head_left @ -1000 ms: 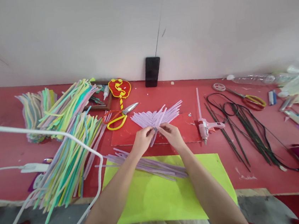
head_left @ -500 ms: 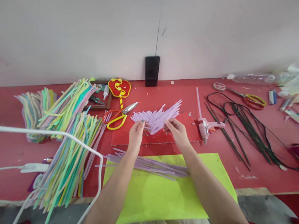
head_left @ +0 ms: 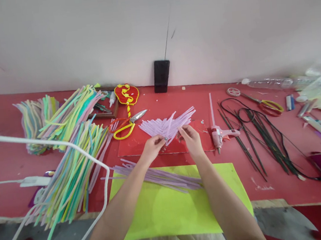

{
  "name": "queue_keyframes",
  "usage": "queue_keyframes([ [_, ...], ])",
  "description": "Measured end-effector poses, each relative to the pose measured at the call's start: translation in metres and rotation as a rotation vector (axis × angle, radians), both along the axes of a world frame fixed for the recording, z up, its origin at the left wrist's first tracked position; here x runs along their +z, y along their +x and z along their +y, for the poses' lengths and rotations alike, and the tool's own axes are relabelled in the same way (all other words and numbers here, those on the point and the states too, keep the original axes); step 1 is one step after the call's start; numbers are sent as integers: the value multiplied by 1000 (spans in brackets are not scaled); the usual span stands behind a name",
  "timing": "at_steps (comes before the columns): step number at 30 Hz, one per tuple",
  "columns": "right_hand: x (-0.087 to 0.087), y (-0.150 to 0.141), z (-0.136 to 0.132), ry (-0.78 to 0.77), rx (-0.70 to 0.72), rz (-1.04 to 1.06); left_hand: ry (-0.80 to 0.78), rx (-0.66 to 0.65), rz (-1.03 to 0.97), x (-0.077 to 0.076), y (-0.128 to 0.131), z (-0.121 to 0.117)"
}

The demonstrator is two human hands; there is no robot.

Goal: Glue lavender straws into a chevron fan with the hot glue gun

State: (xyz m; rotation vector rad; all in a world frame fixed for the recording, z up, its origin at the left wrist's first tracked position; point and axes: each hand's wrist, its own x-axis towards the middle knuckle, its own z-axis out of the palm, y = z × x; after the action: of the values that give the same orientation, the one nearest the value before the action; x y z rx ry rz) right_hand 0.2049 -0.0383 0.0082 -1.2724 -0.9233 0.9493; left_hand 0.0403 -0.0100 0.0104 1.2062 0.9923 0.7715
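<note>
Lilac strips (head_left: pixel 169 126), lower tip (head_left: pixel 167 141) between opposing fingers (head_left: pixel 189 130).

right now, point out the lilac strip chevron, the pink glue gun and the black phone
Lilac strip chevron (head_left: pixel 165 126): head view, near the middle of its overlapping strips.
Pink glue gun (head_left: pixel 217 136): head view, on its body.
Black phone (head_left: pixel 162 76): head view, middle of its dark face.

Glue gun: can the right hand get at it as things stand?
Likely yes: the pink glue gun lies right of the right hand, with flat red board between and nothing tall blocking.
</note>
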Motion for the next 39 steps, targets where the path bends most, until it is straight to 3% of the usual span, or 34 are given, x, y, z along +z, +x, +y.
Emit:
queue_keyframes([
  [8, -3, -16, -1, -68, 171, -50, 129, 69, 82, 2, 1, -1],
  [15, -3, -17, -2, -90, 175, -25, -124, -45, -130, -1, 1, 1],
  [19, 1, -17, -3, -107, 184, 69, -128, -106, -175, -2, 1, -1],
  [26, 4, -18, -6, -85, 286, 139, -177, -36, -262, 1, 0, -2],
  [32, 7, -19, -7, -69, 289, 103, -276, -20, -338, 5, 0, -4],
  [39, 8, -19, -7, -33, 254, 85, -283, 27, -379, 2, 0, -5],
])
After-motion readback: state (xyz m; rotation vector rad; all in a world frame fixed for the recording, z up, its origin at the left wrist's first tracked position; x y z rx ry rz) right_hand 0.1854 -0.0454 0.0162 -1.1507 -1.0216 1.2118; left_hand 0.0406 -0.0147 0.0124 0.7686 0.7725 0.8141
